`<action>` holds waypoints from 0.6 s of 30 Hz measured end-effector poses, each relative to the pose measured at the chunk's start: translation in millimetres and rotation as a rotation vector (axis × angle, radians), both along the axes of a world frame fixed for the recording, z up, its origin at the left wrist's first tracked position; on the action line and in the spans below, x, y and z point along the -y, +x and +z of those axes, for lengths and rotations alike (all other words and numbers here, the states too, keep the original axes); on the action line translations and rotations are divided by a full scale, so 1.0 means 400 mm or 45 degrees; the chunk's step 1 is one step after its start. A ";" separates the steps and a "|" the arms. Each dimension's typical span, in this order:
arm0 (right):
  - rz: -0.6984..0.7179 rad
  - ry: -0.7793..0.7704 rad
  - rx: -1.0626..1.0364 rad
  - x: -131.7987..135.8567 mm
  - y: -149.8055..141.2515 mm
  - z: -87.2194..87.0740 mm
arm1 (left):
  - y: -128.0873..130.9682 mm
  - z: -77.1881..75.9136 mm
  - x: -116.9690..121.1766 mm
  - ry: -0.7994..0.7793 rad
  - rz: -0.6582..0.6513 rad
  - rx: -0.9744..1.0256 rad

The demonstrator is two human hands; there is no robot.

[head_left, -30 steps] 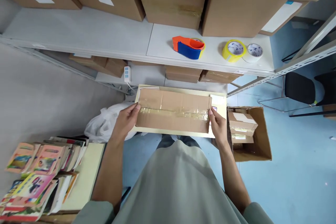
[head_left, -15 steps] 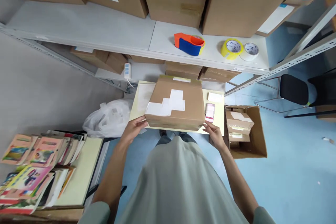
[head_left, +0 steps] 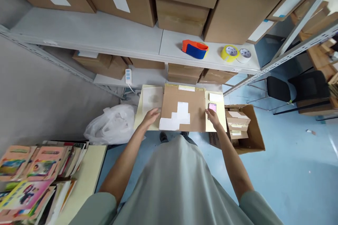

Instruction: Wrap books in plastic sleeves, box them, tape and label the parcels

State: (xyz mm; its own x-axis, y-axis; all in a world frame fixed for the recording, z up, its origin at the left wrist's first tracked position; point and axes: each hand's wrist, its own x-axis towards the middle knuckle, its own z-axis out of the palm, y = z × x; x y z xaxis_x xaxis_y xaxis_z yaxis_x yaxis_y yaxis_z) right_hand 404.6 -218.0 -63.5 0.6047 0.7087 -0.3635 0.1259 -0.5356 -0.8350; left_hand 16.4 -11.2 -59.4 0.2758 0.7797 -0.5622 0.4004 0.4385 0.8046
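Observation:
A brown cardboard box (head_left: 196,110) with white paper labels on top sits level on a small cream table (head_left: 138,117). My left hand (head_left: 151,117) is at its left side, fingertips against the edge. On the opposite side my right hand (head_left: 213,117) grips the right edge, thumb and fingers close to the cardboard. The two hands have the box between them; the undersides of the fingers are hidden. Just beyond my right hand lies a phone (head_left: 212,107) with a lit screen, below a white paper slip (head_left: 215,97).
A grey shelf (head_left: 105,30) carries large cartons, an orange-and-blue tape dispenser (head_left: 194,49) and tape rolls (head_left: 229,53). An open carton (head_left: 255,130) with smaller boxes stands right. At left are a white plastic bag (head_left: 111,124) and piled books (head_left: 44,161). A black chair (head_left: 280,88) is farther right.
The box has gone from tilted to level and sits squarer to the table. My hands have moved from its near corners to farther up its sides. The view has shifted slightly.

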 end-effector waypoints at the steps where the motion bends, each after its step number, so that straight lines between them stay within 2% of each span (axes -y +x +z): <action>1: -0.027 -0.005 0.004 -0.026 0.004 0.003 | 0.026 0.001 -0.028 0.032 0.003 0.008; 3: -0.080 -0.018 -0.010 -0.062 0.002 0.013 | 0.074 0.006 -0.068 0.087 -0.003 0.028; 6: -0.136 -0.002 -0.021 -0.076 -0.016 0.037 | 0.115 0.019 -0.093 0.157 -0.027 0.052; 14: -0.261 0.192 -0.014 0.006 -0.043 0.153 | 0.081 0.060 -0.077 0.428 -0.080 0.173; 18: -0.298 0.311 -0.067 0.030 -0.051 0.200 | 0.082 0.084 -0.071 0.661 -0.207 0.279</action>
